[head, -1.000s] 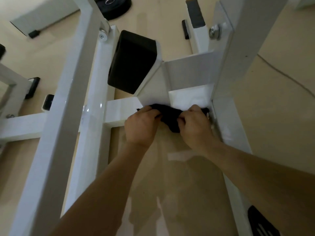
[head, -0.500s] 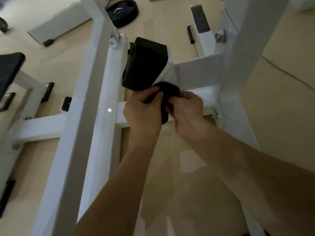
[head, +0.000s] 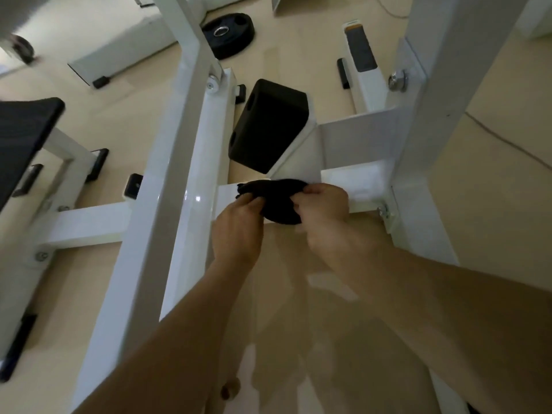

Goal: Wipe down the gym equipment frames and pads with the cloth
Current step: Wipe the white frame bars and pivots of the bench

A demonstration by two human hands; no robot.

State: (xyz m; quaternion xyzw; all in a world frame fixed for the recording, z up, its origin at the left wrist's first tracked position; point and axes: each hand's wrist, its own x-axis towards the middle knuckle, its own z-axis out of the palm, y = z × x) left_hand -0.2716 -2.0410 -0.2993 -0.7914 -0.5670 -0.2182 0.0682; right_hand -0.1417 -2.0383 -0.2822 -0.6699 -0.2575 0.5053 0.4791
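A black cloth point(head: 277, 198) is bunched between both hands, just above the white crossbar point(head: 355, 180) of the machine frame. My left hand point(head: 239, 228) grips its left end with curled fingers. My right hand point(head: 324, 210) pinches its right side. Behind the cloth a black foam pad point(head: 268, 127) is mounted on the frame, tilted. A white slanted frame beam point(head: 167, 186) runs past my left hand, and a white upright post point(head: 430, 94) rises on the right.
A black weight plate point(head: 228, 32) lies on the beige floor at the back. A black bench pad point(head: 21, 138) sits at the left edge. A thin cable point(head: 507, 141) trails across the floor on the right. Bolts point(head: 398, 77) stick out of the post bracket.
Both hands lifted the cloth toward the foam pad, then came back down to the crossbar. The cloth is now held a little further left, and the view has tilted up.
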